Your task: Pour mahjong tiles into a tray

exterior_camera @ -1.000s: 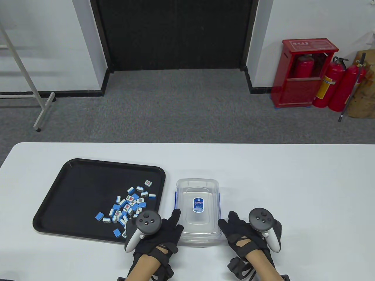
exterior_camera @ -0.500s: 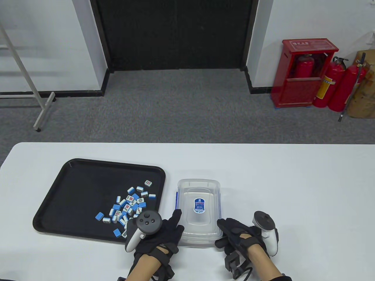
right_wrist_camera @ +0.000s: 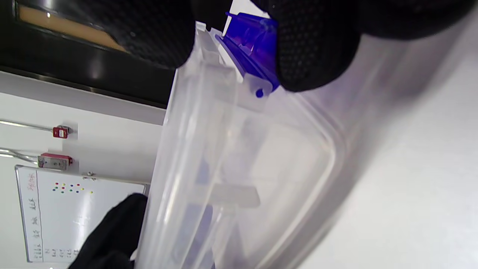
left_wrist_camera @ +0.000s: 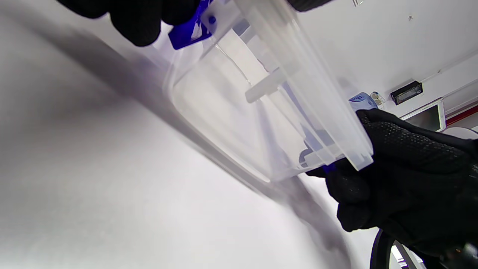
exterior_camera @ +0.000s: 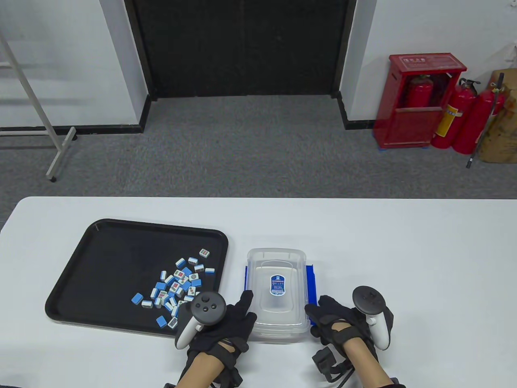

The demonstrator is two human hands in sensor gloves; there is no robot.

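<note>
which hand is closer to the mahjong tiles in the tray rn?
Left. The left hand sits at the clear box's left side, right beside the tiles in the black tray. The right hand is on the box's far side, at its raised blue latch.

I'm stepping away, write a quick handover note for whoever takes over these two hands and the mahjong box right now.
Left hand: fingers on the left side of the clear box, near its blue latch.
Right hand: fingers on the box's right blue latch, which is flipped outward.
The box sits on the white table, just right of the black tray; its lid is on and it looks empty.
Done: the mahjong tiles lie scattered in the tray's right half.
Left: it seems only the box's latches need finishing; whether the left one is fastened is unclear.
</note>
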